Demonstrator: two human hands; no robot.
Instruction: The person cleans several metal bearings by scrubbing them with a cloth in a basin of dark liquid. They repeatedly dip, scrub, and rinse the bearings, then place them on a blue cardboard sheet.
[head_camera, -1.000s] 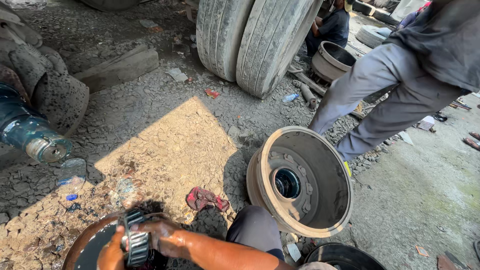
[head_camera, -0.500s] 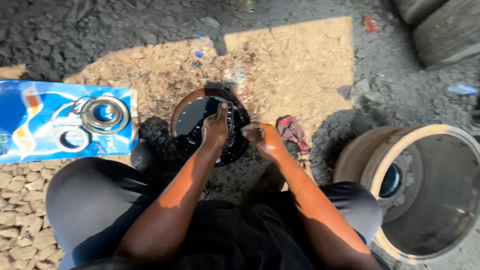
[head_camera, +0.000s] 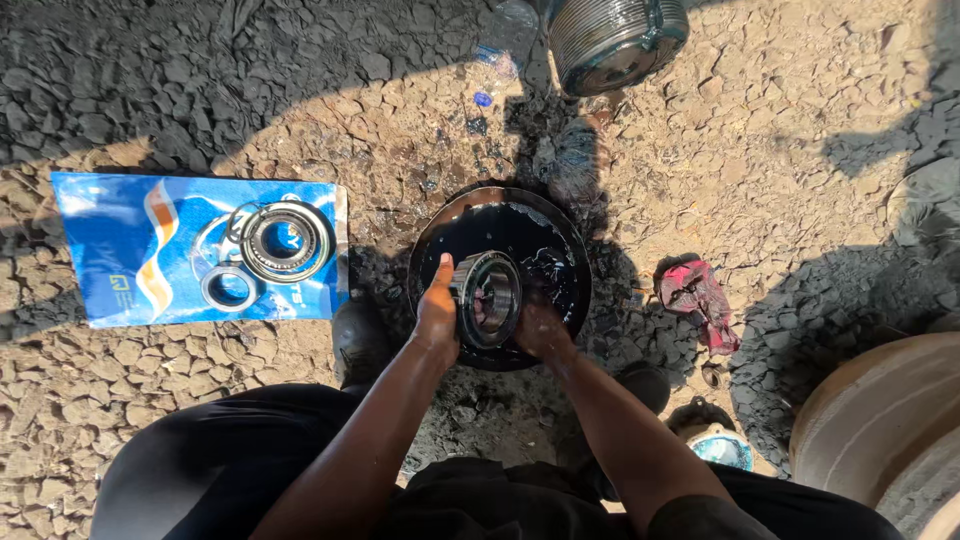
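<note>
My left hand (head_camera: 437, 312) grips the left side of a greasy tapered roller bearing (head_camera: 487, 298), held on edge over a round black pan (head_camera: 520, 220) of dark oil on the gravel. On the bearing's right side rests my right hand (head_camera: 541, 331), wet with oil. Both forearms reach forward from my crouched knees at the bottom of the view.
A blue plastic sheet (head_camera: 120, 245) on the left carries a large bearing ring (head_camera: 285, 240) and a smaller ring (head_camera: 230, 287). A red rag (head_camera: 697, 297) lies right of the pan. A ribbed metal hub (head_camera: 612, 38) stands at the top, a brake drum (head_camera: 880, 425) at lower right.
The view has swung from the truck tyres and a standing person down onto the pan. Both hands now hold the bearing upright over the oil, and the view is closer.
</note>
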